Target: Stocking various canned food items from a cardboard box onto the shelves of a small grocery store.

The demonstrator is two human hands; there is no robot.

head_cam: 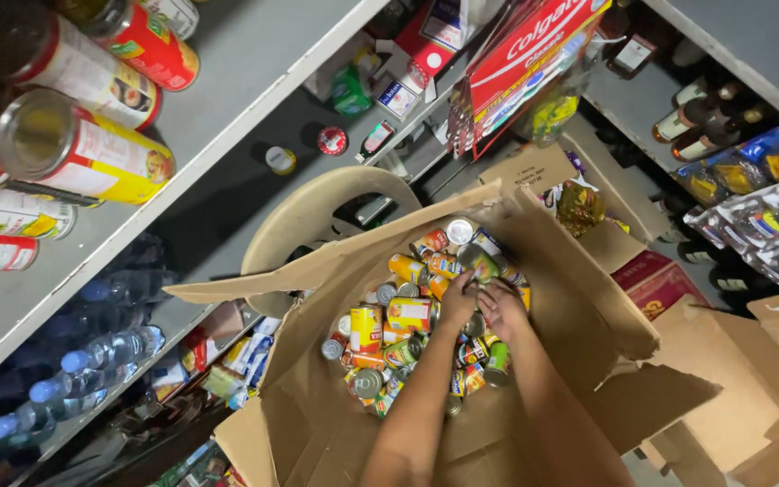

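Reaching into the open brown cardboard box (579, 316), I see both hands meet on one green-labelled tin can (480, 264) lying atop the heap. Left hand (458, 302) and right hand (500, 307) curl about it from below; how firmly they hold, I cannot tell. Its long axis runs away from my fingers.

Open brown carton (579, 316) holds colourful tins (407, 316).
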